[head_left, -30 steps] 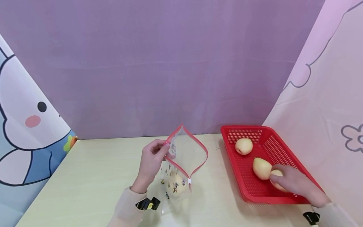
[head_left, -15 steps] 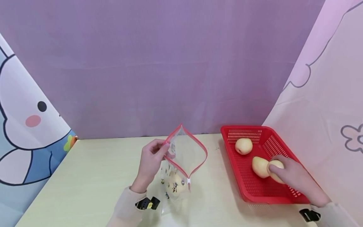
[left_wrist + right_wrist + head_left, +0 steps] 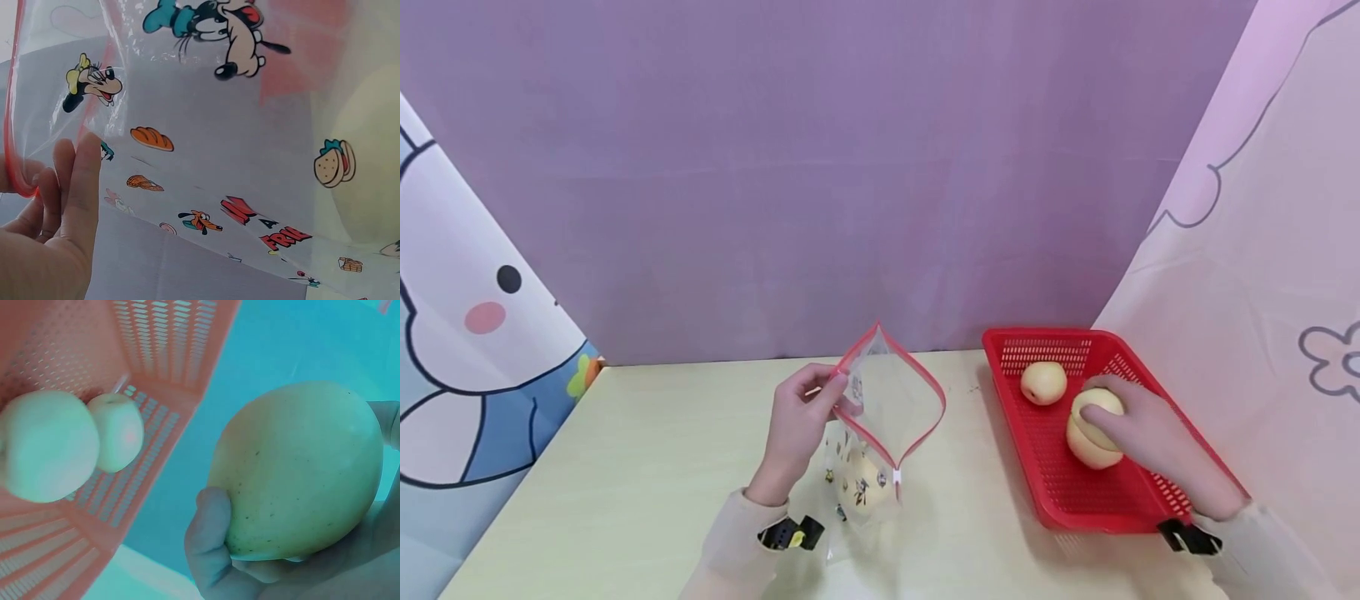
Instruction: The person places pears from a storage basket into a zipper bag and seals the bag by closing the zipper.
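Observation:
My left hand (image 3: pixel 797 417) pinches the red rim of a clear zip bag (image 3: pixel 887 400), whose mouth gapes wide. Inside the bag, low down, lies a pale yellow pear (image 3: pixel 857 483). The left wrist view shows cartoon prints on the bag (image 3: pixel 187 156) and my fingers at its edge. My right hand (image 3: pixel 1138 421) grips another pear (image 3: pixel 1086 417) from the side, thumb and fingers around it; its speckled skin fills much of the right wrist view. Just below it in the head view, partly covered, a pear (image 3: pixel 1093 454) sits in the red basket (image 3: pixel 1075 504).
A further pear (image 3: pixel 1043 383) lies toward the back of the basket. The basket stands at the right of the pale table (image 3: pixel 662 467). A purple cloth (image 3: pixel 775 208) rises behind, with printed cloths at both sides.
My right hand has lifted the pear from the basket's near right and moved it up and left, over the neighbouring pear. The left hand and bag have hardly moved.

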A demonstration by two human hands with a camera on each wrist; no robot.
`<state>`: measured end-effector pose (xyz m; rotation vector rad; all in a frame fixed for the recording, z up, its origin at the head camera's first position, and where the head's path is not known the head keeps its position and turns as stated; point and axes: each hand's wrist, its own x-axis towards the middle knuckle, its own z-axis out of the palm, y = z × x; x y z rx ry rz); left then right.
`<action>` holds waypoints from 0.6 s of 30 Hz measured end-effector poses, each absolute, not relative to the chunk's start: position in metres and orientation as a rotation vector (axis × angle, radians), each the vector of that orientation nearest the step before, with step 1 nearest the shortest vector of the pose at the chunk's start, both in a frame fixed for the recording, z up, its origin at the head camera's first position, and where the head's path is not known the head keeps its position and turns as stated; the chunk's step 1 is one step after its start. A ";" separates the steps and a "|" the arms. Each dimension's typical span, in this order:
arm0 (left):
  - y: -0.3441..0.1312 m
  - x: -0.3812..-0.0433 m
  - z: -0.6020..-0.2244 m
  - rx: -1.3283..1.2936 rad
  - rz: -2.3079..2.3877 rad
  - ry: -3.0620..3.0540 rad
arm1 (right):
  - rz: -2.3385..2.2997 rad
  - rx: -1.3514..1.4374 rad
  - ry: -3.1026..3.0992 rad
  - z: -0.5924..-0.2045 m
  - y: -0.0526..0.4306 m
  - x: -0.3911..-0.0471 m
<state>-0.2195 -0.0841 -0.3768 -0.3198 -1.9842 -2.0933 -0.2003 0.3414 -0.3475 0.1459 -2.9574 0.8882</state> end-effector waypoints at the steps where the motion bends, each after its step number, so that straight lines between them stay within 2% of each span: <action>1: -0.084 -0.219 -0.376 -0.321 -2.095 -1.982 | 0.881 0.165 -2.948 -0.346 0.338 -0.200; 18: -0.084 -0.219 -0.375 -0.322 -2.108 -2.010 | 0.871 0.332 -2.870 -0.322 0.298 -0.197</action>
